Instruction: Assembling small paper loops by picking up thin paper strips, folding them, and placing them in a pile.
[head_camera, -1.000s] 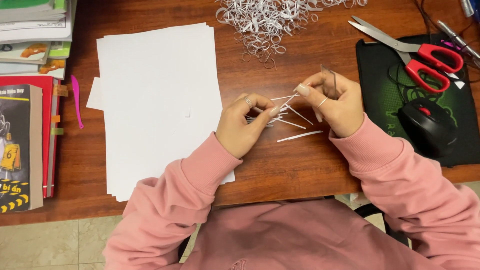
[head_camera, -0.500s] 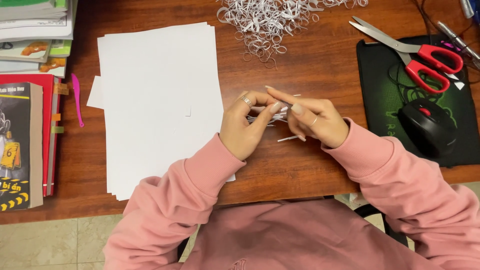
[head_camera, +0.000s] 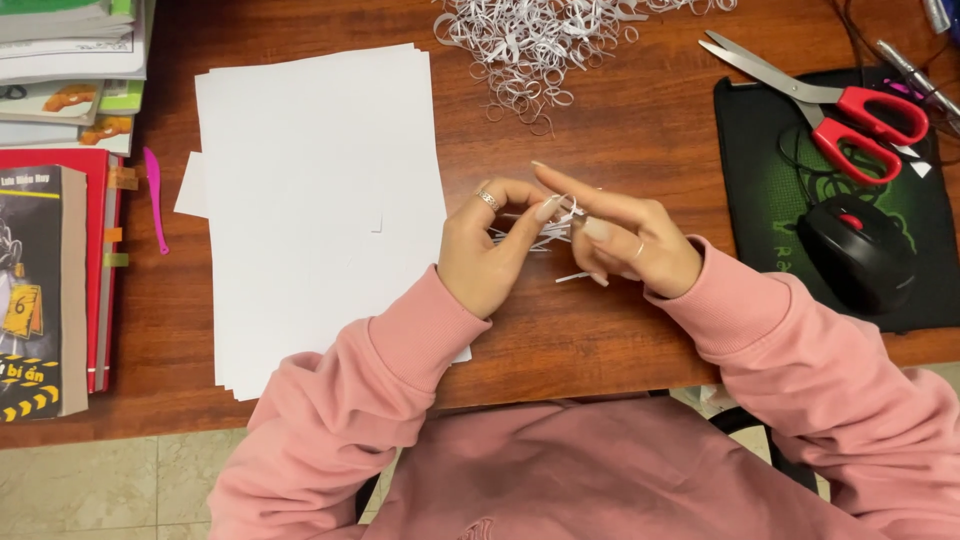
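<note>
My left hand (head_camera: 487, 252) and my right hand (head_camera: 628, 237) meet above the brown wooden desk (head_camera: 620, 120), both in pink sleeves. Between their fingertips they pinch a small bundle of thin white paper strips (head_camera: 545, 225). My left hand wears a ring and holds the strips from the left. My right index finger stretches out over the bundle toward the left. One loose strip (head_camera: 573, 277) lies on the desk under my right hand.
A stack of white paper sheets (head_camera: 310, 200) lies to the left. A heap of curled white paper rings (head_camera: 540, 45) sits at the back. Red-handled scissors (head_camera: 840, 105) and a black mouse (head_camera: 855, 250) rest on a black mouse pad (head_camera: 750, 190). Books (head_camera: 50, 270) are stacked at far left.
My hands have come together: the strips that were fanned out a second ago are now gathered into a tight bundle, and my right index finger has extended over them.
</note>
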